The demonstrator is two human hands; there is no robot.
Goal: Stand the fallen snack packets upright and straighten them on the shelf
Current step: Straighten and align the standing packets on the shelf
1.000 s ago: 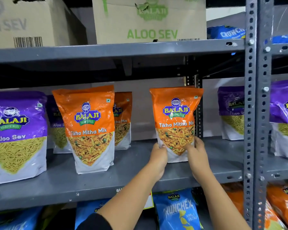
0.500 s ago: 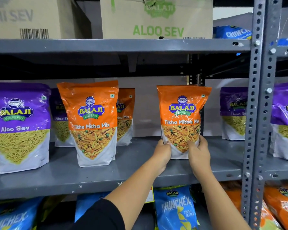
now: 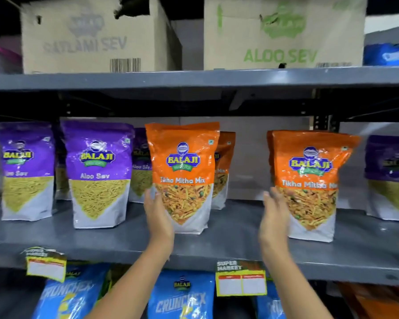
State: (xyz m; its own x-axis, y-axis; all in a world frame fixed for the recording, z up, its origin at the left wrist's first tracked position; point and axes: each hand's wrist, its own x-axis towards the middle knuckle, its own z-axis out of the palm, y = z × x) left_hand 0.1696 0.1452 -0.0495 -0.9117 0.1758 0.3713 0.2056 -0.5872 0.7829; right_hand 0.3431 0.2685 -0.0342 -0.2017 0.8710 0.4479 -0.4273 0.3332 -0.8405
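Note:
Two orange Tikha Mitha Mix packets stand upright on the grey shelf (image 3: 240, 229). My left hand (image 3: 158, 218) lies flat and open against the lower left edge of the middle orange packet (image 3: 182, 178). Fingers spread, my right hand (image 3: 274, 219) is open just left of the right orange packet (image 3: 309, 187), at or very near its edge, and holds nothing. Another orange packet (image 3: 225, 171) stands behind the middle one. Two purple Aloo Sev packets (image 3: 98, 176) (image 3: 25, 171) stand upright to the left.
Another purple packet (image 3: 389, 178) stands at the far right. Two cardboard boxes (image 3: 97, 38) (image 3: 283, 35) sit on the shelf above. Blue Crunchex packets (image 3: 181, 295) fill the shelf below, and price tags (image 3: 241, 278) hang from the shelf's front edge.
Both hands have let go of the right orange packet, which stays upright. My left hand has moved left to the middle orange packet. The view has shifted left.

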